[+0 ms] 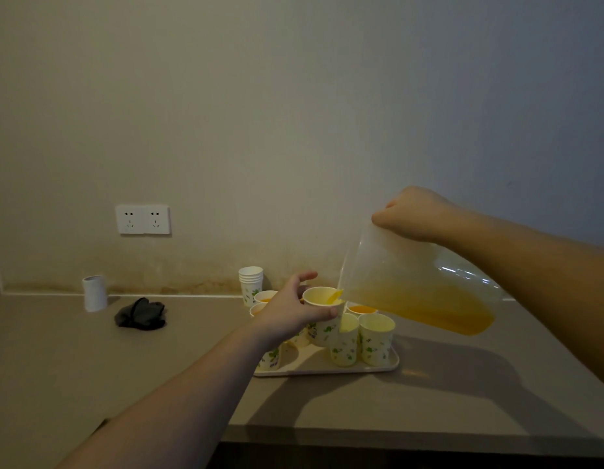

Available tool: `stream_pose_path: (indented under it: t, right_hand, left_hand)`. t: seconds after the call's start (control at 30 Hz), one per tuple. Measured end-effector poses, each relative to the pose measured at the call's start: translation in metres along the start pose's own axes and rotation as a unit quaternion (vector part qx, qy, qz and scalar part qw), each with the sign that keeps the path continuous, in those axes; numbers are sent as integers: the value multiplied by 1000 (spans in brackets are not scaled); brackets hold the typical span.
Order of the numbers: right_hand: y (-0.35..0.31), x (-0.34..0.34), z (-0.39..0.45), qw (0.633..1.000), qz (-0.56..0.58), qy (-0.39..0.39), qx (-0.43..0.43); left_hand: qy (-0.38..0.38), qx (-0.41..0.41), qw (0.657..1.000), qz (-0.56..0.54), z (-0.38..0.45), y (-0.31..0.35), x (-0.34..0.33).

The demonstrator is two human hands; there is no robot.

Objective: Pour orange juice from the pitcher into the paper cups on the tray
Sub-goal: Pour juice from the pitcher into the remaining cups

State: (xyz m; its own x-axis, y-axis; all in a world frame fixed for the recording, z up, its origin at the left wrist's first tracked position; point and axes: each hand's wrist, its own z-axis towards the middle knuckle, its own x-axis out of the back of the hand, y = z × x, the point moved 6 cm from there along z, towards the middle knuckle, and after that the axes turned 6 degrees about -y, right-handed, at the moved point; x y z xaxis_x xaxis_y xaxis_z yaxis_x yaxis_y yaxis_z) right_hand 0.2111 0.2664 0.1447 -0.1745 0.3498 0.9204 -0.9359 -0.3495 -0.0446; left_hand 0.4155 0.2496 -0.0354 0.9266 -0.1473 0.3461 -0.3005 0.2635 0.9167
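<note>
A dim beige wall [294, 113] rises behind a grey-brown counter [91, 360]. The right hand [414, 214] grips the clear pitcher [412, 282], tilted so that orange juice [335, 296] streams into a paper cup [322, 316] which the left hand [290, 309] holds above the tray [327, 368]. Other cups [376, 340] stand on the tray, a cup stack [251, 286] behind.

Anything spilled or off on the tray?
No spill visible. The left hand holds one cup lifted above the tray while the right hand tips the pitcher into it. Other cups stand upright.
</note>
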Motion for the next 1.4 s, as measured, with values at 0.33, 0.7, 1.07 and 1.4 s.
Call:
stream_pose_path:
  t: [0.33, 0.7, 1.07, 1.4]
  right_hand:
    - [6, -1, 3, 1000, 16, -9, -22]
    - [7, -1, 4, 999, 20, -6, -27]
    - [4, 2, 2, 1000, -3, 2, -9]
    - [3, 3, 3, 1000, -11, -2, -14]
  left_hand:
    - [9, 0, 1000, -9, 1, -2, -2]
    - [7, -5, 1000, -11, 1, -4, -2]
    - [9, -3, 1000, -4, 1, -2, -2]
    - [13, -6, 1000, -1, 0, -1, -1]
